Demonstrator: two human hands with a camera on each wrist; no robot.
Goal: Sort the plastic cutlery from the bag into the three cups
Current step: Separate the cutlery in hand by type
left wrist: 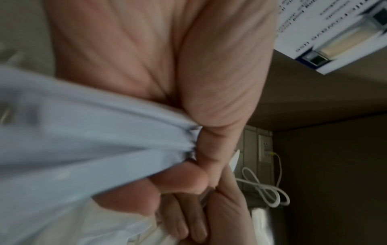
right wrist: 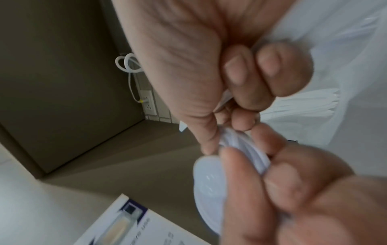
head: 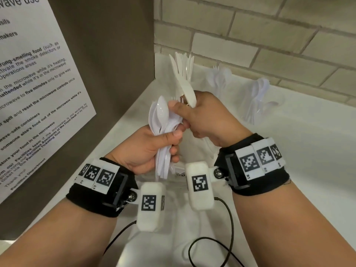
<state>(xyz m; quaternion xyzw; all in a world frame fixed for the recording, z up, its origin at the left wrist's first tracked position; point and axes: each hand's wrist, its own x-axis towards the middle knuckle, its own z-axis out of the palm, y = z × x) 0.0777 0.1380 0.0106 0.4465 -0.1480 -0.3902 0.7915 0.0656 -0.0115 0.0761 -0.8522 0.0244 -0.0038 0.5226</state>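
My left hand [head: 169, 145] grips a bundle of white plastic spoons [head: 163, 122], bowls up, above the counter. My right hand [head: 183, 117] meets it from the right: it holds a white knife [head: 187, 94] upright in its fingers while its thumb presses on the spoon bundle [right wrist: 207, 182]. Three clear cups stand along the back: a left cup [head: 183, 72] of knives, a middle cup [head: 219, 79] of forks, a right cup [head: 257, 99] of spoons. The clear bag [head: 179, 191] lies under my wrists, with more cutlery [right wrist: 310, 106] inside.
A printed notice [head: 38, 89] hangs on the brown side wall at the left. A brick wall [head: 260, 35] runs close behind the cups. Black cables [head: 212, 247] trail over the white counter [head: 312, 151]. A wall outlet [right wrist: 149, 102] with a coiled white cord sits farther off.
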